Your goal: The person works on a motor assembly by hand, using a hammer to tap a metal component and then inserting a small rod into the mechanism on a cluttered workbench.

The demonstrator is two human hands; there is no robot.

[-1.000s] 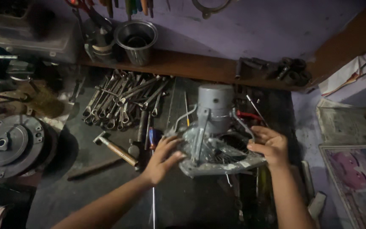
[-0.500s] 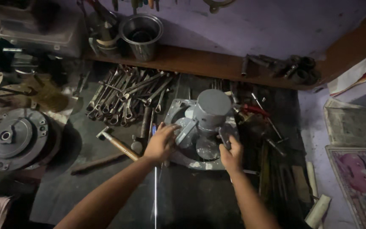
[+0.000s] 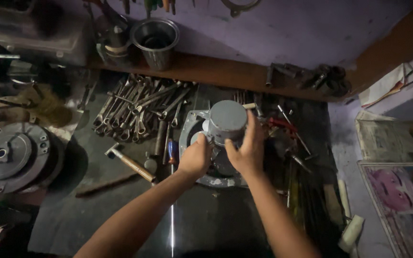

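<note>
Gripping grey cylinder housing [image 3: 226, 125] from both sides: left hand [image 3: 194, 158] and right hand [image 3: 245, 152] fingers wrapped round it, steadying it upright on dark bench [image 3: 120, 210]. Wrenches [image 3: 137, 109], hammer [image 3: 129, 162] within reach.

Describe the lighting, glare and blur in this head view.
Head view: dim overall, the left edge and lower corners sinking into shadow; a thin bright glare streak runs down the dark mat; the grey metal housing and both hands, left and right, are softly lit and slightly blurred.
</note>
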